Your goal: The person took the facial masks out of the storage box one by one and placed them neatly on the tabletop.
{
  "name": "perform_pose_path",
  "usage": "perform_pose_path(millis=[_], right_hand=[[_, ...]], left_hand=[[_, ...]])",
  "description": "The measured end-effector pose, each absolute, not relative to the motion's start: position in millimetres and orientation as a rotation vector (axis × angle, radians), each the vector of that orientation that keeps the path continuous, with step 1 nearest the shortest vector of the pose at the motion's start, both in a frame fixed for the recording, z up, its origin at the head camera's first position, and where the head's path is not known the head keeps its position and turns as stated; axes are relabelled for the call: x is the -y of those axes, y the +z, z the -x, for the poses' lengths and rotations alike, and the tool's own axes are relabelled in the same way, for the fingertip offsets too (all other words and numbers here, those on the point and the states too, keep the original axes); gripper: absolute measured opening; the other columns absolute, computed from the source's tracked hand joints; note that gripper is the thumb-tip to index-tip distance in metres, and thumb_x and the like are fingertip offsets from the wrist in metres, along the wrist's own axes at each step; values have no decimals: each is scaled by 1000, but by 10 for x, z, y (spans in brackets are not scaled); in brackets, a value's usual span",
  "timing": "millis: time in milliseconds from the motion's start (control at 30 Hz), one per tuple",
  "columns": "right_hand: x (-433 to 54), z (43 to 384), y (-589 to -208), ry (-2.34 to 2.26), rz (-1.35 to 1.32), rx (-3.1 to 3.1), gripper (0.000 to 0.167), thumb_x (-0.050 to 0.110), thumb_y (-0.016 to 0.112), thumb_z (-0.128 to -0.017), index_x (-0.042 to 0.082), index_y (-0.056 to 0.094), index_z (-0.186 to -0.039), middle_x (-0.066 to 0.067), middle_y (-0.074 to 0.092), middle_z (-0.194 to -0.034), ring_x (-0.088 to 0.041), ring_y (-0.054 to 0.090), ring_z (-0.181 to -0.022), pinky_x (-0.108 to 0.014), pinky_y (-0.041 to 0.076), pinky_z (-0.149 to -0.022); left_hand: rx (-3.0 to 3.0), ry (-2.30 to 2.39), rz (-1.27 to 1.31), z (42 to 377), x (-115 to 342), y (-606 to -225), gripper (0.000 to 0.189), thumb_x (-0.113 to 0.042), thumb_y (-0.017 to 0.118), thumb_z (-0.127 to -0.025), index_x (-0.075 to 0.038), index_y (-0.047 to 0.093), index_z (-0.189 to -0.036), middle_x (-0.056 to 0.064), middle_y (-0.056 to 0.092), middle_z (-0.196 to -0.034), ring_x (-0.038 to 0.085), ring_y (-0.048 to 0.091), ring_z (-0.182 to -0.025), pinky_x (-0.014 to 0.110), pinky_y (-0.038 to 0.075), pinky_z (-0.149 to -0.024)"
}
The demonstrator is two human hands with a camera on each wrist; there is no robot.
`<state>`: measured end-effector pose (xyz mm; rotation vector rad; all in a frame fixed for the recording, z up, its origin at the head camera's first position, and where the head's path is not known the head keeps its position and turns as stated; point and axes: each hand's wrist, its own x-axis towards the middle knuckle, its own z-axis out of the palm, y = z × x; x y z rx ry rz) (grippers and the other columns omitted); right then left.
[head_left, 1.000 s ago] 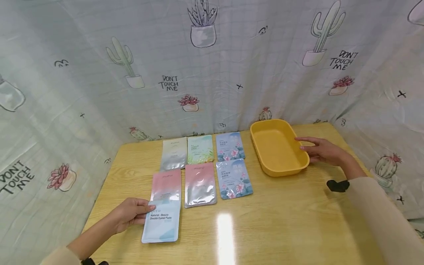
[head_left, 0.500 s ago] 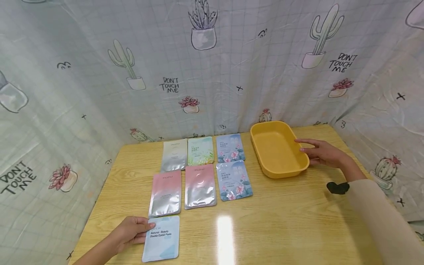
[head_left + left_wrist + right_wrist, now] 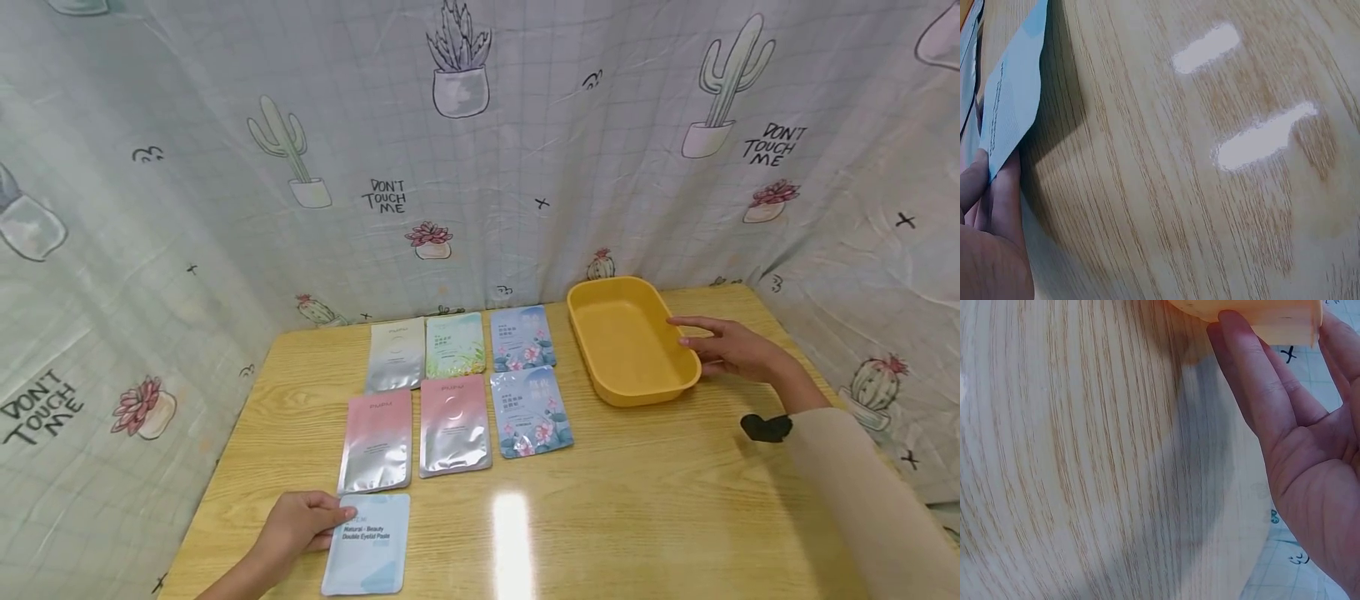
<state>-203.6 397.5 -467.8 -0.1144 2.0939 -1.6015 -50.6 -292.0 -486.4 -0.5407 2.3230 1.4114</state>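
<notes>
My left hand [image 3: 294, 531] pinches the left edge of a light blue eyelid paste packet [image 3: 367, 546], thumb on top and fingers behind. In the left wrist view the packet [image 3: 1016, 87] is tilted, its far end off the wood and casting a shadow. Just beyond it lies a pink and silver sachet [image 3: 377, 442]. On the right, my right hand [image 3: 738, 350] touches the outer side of a yellow plastic basin [image 3: 633, 333] with fairly straight fingers. The right wrist view shows those fingertips against the basin's wall [image 3: 1285, 325].
A second pink and silver sachet [image 3: 454, 425] and two blue floral ones [image 3: 531, 412] lie left of the basin. Behind them are a white-silver sachet [image 3: 396, 354] and a green one [image 3: 455, 344]. A patterned curtain [image 3: 487, 167] surrounds the wooden table [image 3: 600, 517].
My left hand has drawn the light blue packet toward me, off the left pink sachet, which now shows whole. The right hand and basin have stayed in place.
</notes>
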Motion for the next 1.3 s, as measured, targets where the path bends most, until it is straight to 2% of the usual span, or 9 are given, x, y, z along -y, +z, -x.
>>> perform_pose_path(millis=[167, 367, 600, 800, 1100, 1200, 1300], right_hand=[[-3947, 2028, -4649, -1600, 72, -2102, 62, 25, 54, -108, 14, 27, -162, 5, 65, -124, -18, 71, -101, -39, 61, -87], [-3911, 2036, -4629, -1586, 29, -2129, 63, 26, 55, -107, 13, 27, -162, 1, 68, -117, -15, 70, -95, -37, 61, -85], [-3886, 2048, -4612, -1585, 33, -2113, 64, 27, 56, -107, 14, 27, -162, 1, 65, -125, -18, 71, -100, -37, 61, -86], [-3877, 2054, -4591, -1594, 34, -2111, 63, 25, 56, -107, 13, 27, -162, -4, 63, -132, -19, 72, -100, -38, 61, -86], [-3871, 2063, -4588, -1575, 37, -2114, 64, 26, 56, -107, 14, 26, -162, -2, 65, -125, -17, 71, -98, -40, 60, -88], [-3868, 2049, -4575, -1553, 37, -2138, 64, 27, 56, -107, 13, 26, -162, -11, 61, -132, -17, 71, -98, -40, 60, -88], [-3865, 2025, -4548, -1506, 69, -2203, 64, 30, 56, -107, 10, 28, -161, -23, 49, -146, -21, 68, -108, -43, 59, -91]], left_hand=[[-2427, 1355, 589, 485, 2884, -4854, 18, -8, 86, -80, 3, 73, -81, 8, 72, -75, 20, 72, -65, 31, 61, -58], [-2572, 1156, 481, 504, 2914, -4827, 24, -16, 91, -74, -2, 72, -72, 6, 70, -66, 20, 69, -57, 32, 60, -54], [-2601, 1109, 456, 488, 2947, -4853, 32, -23, 95, -69, -4, 69, -69, 5, 64, -60, 16, 63, -50, 30, 59, -51], [-2577, 1178, 454, 478, 2948, -4861, 30, -20, 93, -72, -2, 70, -71, 6, 63, -58, 15, 63, -49, 31, 59, -51], [-2526, 1181, 380, 507, 2997, -4797, 33, -22, 91, -77, 0, 66, -73, 8, 63, -61, 19, 66, -53, 34, 62, -56], [-2582, 1077, 308, 556, 2975, -4705, 30, -21, 87, -81, -2, 65, -72, 6, 63, -59, 18, 65, -52, 32, 60, -53], [-2662, 967, 148, 672, 2902, -4499, 22, -14, 80, -88, -2, 67, -75, 5, 65, -61, 17, 64, -54, 29, 57, -52]])
